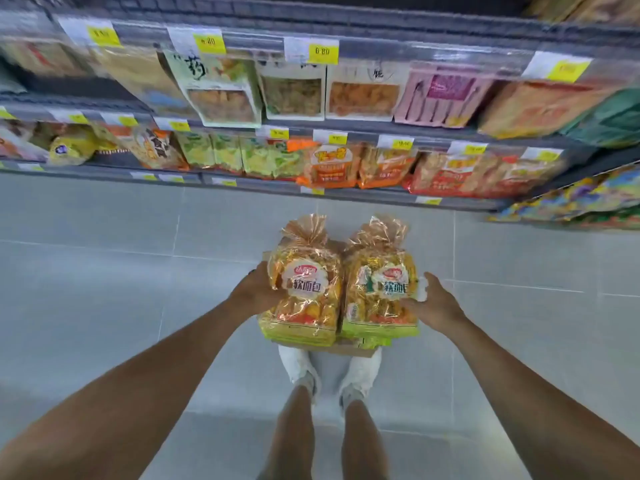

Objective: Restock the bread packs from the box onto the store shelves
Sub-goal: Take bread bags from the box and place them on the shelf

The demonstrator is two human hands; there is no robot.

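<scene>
Feet: white shoes are seen on the tiled floor, just behind the box.
Box: a cardboard box is glimpsed beneath the packs, mostly hidden.
Left grip: the left hand is closed on the outer side of the left bread pack.
Right grip: the right hand is closed on the outer side of the right bread pack.
Pack position: both packs are held side by side, touching, above the box, well short of the shelves.
Handling: the packs are judged light, soft and crushable, with slippery crinkly film; a hold low on the sides, or at the gathered top, is advised, without squeezing.
Shelves: the lower shelf is seen stocked with orange and green packs; a free slot cannot be told.
</scene>
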